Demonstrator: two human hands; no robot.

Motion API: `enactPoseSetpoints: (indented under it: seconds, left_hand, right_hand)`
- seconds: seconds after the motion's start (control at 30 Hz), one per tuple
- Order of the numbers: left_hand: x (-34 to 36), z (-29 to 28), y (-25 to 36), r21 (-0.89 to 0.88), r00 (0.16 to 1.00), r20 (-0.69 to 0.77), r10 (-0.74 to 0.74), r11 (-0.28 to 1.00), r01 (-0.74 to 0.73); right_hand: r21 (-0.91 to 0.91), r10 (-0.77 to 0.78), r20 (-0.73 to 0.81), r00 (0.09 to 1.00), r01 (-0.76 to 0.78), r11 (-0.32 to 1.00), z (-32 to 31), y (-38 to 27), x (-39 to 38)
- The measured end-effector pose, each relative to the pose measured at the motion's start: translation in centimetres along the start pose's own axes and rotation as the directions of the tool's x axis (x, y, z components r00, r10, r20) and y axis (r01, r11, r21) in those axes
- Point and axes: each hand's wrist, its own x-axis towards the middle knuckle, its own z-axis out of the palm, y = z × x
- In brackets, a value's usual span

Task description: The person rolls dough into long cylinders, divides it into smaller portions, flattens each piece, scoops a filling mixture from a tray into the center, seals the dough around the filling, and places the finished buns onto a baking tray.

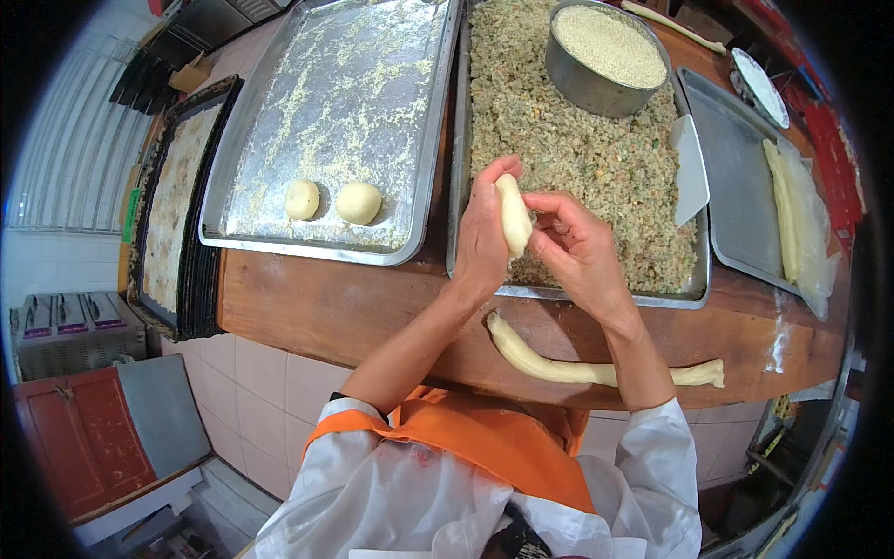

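Note:
A pale piece of dough [515, 216] is held between my hands above the near part of a tray of crumbly filling [596, 186]. My left hand [486, 224] cups it along the palm and fingers. On its other side, the thumb and fingers of my right hand [573, 242] press against the dough, curled around its edge. Below my hands a long rope of dough [559, 371] lies on the wooden table, passing under my right forearm. Two round dough balls [358, 202] sit at the near end of the metal tray [326, 250] to the left, which is strewn with pale seeds.
A round metal tin of pale seeds [607, 48] stands on the filling, with a white flat scraper [689, 172] at its right edge. Farther right, a grey tray [736, 205] holds dough strips [784, 214] beside plastic. Stacked dark trays [177, 205] stand far left.

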Motion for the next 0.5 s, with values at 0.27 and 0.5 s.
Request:
enactPoseSetpoints:
  seconds: [0.27,0.5]
  left_hand:
    - [0.3,1.3,-0.2,-0.296,0.938,-0.303,0.171,0.918,-0.263]
    - [0.1,1.7,-0.1,-0.437,0.961,-0.261,-0.096,0.899,-0.029]
  right_hand:
    - [0.086,-0.128,-0.2,0.971,0.147,0.985,1.6,0.7,-0.6]
    - [-0.305,-0.319,-0.184,0.93,0.254,0.918,2.6,0.3,-0.5]
